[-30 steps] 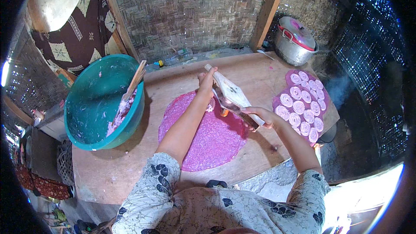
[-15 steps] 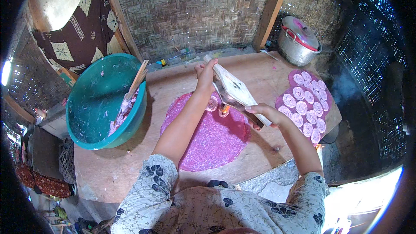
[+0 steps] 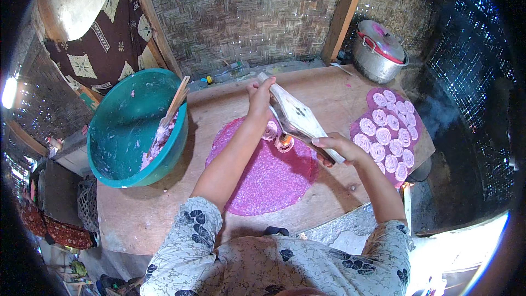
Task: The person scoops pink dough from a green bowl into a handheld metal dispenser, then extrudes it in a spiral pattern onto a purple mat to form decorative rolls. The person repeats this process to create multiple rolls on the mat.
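Observation:
A long wooden press (image 3: 296, 116) is held slantwise over a round pink mat (image 3: 267, 172) on the wooden table (image 3: 137, 214). My left hand (image 3: 259, 92) grips its far end. My right hand (image 3: 335, 146) grips its near handle. A pink spiral of dough (image 3: 271, 130) lies on the mat under the press, beside a small orange nozzle (image 3: 284, 141) that hangs below the press.
A teal bowl (image 3: 123, 131) with pink dough and a wooden stick stands at the left. A second pink mat (image 3: 366, 140) with several pink dough spirals lies at the right. A metal pot (image 3: 379, 50) with a lid stands at the back right. Woven walls close the back.
The press and both hands have moved a little further along the mat, and a new pink spiral lies beneath the press.

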